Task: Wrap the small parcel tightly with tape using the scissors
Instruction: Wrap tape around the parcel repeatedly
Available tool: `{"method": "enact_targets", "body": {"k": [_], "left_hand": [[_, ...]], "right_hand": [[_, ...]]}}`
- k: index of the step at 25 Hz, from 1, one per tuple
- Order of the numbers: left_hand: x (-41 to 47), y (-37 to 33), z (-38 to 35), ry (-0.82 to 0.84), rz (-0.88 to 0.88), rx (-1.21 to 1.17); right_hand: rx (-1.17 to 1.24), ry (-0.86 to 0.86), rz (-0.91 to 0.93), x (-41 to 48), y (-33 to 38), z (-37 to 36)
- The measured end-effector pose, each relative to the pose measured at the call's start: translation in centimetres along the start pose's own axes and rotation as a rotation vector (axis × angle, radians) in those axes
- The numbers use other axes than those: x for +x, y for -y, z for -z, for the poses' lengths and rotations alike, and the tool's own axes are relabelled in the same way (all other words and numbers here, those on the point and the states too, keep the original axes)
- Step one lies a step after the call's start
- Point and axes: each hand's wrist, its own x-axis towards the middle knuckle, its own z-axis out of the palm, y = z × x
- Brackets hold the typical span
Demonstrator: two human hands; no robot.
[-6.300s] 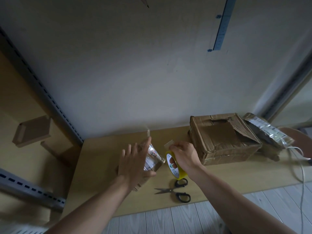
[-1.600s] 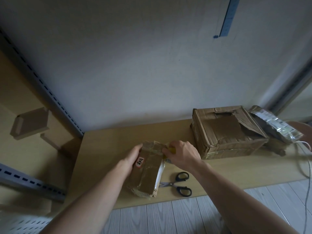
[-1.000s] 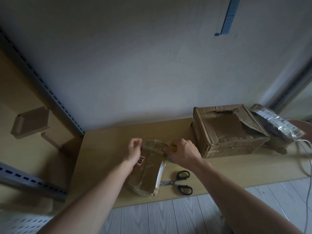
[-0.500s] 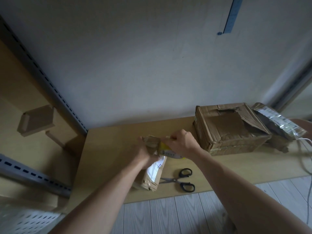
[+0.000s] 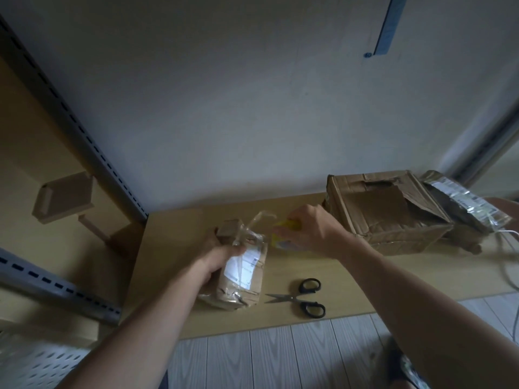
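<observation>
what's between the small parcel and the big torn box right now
Head view: the right hand gripping the yellow tape roll sits between the small parcel and the torn box; a clear tape strip arcs from parcel toward roll.

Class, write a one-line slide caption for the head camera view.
Left hand holds the small brown parcel while right hand grips the yellow tape roll; black-handled scissors lie nearby.

Home room: wooden desk [image 5: 182, 228], shelf rails [image 5: 92, 141], torn carton [image 5: 393, 217].
</observation>
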Motion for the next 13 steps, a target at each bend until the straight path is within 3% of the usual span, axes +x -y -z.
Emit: {"method": "enact_targets", "body": {"k": [10, 13], "left_hand": [[-1.6, 0.4, 1.2, 0.192, 0.06, -0.176], [-1.5, 0.7, 1.4, 0.182, 0.039, -0.205]], "right_hand": [[-0.048, -0.029, -0.107, -1.6, -0.6, -0.8], [-0.209, -0.013, -0.158, -1.5, 0.2, -0.7]]}}
